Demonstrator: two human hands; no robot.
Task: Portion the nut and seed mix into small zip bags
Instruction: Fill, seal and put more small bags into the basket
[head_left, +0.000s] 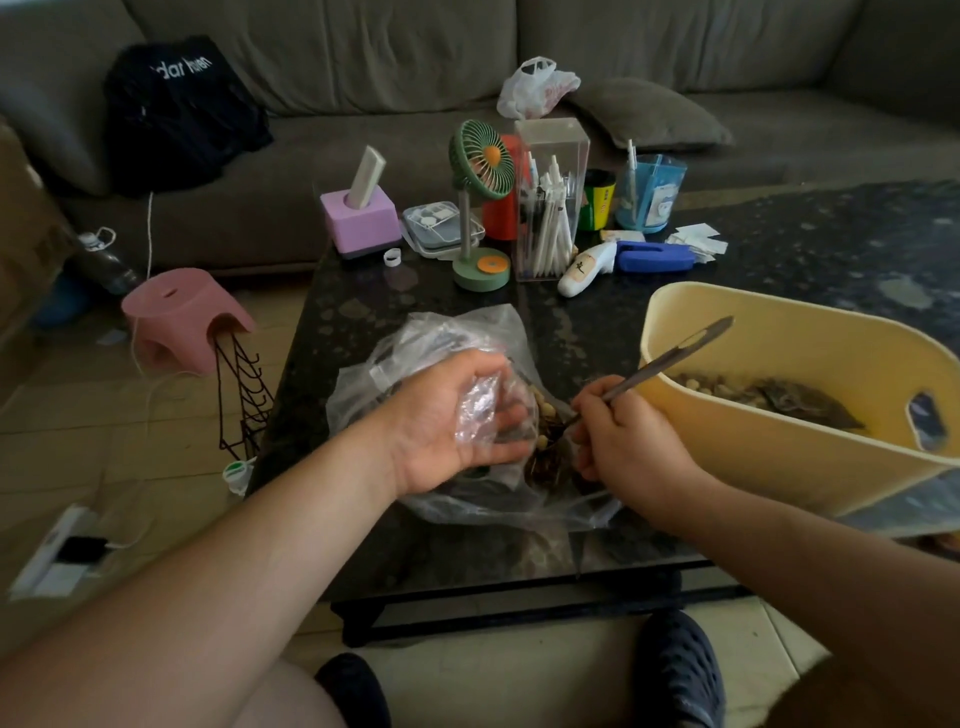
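While curled around a small clear zip bag (480, 410), left hand (447, 421) palm-up, holding it open. Right hand (623, 441) gripping a metal spoon (670, 364), bowl end down among the nut and seed mix (545, 441) between both hands (handle slanting up and away). Beneath both hands, a larger crumpled plastic bag (415, 353) on the dark bench (519, 551). Just right of the right hand, a yellow tub (753, 447) holding more mix.
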